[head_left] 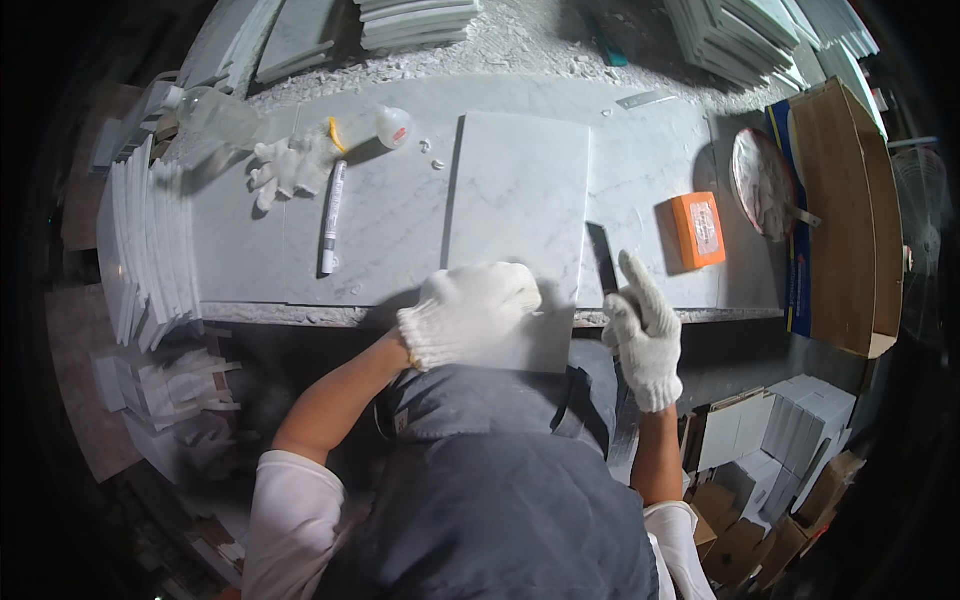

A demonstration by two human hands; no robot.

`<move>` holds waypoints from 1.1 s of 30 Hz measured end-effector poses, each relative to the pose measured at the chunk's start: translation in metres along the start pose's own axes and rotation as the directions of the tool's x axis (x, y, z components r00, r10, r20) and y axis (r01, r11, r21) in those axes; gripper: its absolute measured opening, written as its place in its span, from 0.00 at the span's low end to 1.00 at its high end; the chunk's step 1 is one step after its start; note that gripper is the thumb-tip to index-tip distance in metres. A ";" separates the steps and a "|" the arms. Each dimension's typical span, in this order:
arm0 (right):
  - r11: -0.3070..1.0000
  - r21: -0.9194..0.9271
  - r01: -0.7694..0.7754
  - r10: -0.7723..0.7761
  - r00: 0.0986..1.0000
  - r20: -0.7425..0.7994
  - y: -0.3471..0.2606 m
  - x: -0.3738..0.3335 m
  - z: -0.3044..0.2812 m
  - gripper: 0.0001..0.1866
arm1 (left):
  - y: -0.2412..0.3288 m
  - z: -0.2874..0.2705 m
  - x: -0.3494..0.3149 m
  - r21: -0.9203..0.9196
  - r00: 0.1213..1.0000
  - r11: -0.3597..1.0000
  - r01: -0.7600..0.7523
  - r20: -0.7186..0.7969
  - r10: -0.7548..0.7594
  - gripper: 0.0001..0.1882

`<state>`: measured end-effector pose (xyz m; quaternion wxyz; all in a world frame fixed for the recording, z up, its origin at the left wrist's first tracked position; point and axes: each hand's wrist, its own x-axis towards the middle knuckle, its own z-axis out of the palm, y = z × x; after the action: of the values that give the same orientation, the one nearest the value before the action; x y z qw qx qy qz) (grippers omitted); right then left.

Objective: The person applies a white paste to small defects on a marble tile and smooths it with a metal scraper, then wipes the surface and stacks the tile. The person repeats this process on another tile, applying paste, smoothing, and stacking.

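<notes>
A pale grey marble tile (520, 190) lies on the work surface, its near end jutting past the front edge toward my lap. My left hand (472, 310), in a white knit glove, rests across the near part of this tile with fingers pointing right; its lower side is blurred. Just right of the tile, my gloved right hand (645, 345) is closed on a dark flat blade (602, 255), with one finger stretched upward. The blade's lower end is hidden by the glove. An orange block (698, 230) sits farther right.
Left of the tile lie a marker (334, 218), spare white gloves (290, 168) and a small white bottle (392, 128). Tile stacks stand at the left (150, 240) and far back (418, 22). A cardboard box (840, 215) and a round dusty container (758, 185) stand right.
</notes>
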<state>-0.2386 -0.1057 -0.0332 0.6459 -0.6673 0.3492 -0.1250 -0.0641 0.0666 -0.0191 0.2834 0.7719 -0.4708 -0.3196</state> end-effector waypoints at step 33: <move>0.383 -0.914 -0.134 -0.371 0.884 -0.286 -0.019 0.130 -0.199 0.19 | -0.035 0.027 -0.141 -0.485 0.766 0.716 0.503 -0.134 -0.629 0.23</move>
<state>-0.2619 -0.3431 -0.0251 0.0597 -0.8859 0.4469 -0.1088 -0.1150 0.2043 -0.0297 0.3956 0.8372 -0.0814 -0.3687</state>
